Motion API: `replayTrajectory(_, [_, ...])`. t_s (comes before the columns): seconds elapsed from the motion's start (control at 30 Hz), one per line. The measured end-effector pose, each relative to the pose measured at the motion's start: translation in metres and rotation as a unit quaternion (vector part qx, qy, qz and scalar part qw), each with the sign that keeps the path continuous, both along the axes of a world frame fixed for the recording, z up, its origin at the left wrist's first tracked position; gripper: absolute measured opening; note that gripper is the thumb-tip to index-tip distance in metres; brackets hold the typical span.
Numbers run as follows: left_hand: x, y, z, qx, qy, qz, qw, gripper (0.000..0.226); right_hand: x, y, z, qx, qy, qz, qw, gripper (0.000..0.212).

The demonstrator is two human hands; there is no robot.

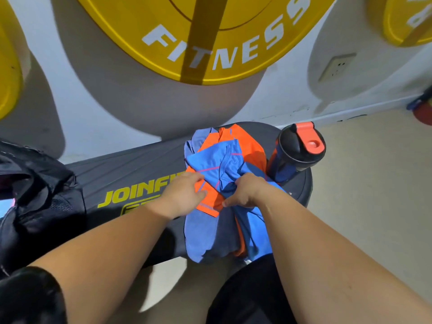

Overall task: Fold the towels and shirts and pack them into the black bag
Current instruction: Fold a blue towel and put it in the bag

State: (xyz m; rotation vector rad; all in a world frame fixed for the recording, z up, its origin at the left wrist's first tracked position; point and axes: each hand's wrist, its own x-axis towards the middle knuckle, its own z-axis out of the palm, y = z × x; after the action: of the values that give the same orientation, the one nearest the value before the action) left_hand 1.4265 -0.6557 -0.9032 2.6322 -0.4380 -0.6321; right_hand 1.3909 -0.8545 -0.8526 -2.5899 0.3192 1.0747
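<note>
1. Here, a blue shirt [217, 160] lies crumpled atop a pile on the black bench [131, 174], over an orange shirt [243, 141] and a blue towel [203, 232].
2. The right hand [245, 191] grips the blue shirt, fingers curled into its fabric.
3. The left hand [184, 195] rests on the orange shirt, fingers fairly straight.
4. The black bag [42, 183] sits at the bench's left end, well apart from the pile.
5. A bottle [294, 155] stands just beside the pile.

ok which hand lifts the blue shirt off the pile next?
Right, probably. The right hand grips bunched fabric of the blue shirt. The left hand lies flat on the orange shirt, well placed to pin the pile.
</note>
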Motion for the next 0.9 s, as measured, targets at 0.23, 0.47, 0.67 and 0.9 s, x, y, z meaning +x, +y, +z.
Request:
replayTrajectory(0.23, [0.066,0.003,-0.007,0.085,0.009,0.033,0.996,0.069,-0.001,0.023,0.001,0.038,-0.05,0.023,0.998,0.102])
replayTrajectory(0.47, [0.107,-0.016,-0.01,0.118,0.012,0.018,0.993,0.049,0.016,0.03,-0.009,0.062,-0.009,0.034,0.997,0.101])
replayTrajectory(0.67, [0.121,-0.028,-0.012,0.033,-0.009,0.013,0.999,0.03,0.024,0.037,-0.015,0.057,0.009,0.029,0.998,0.106])
replayTrajectory(0.9, [0.111,-0.02,0.025,-0.159,-0.189,0.163,0.955,0.029,0.025,0.038,-0.018,0.055,0.015,-0.005,0.998,0.131])
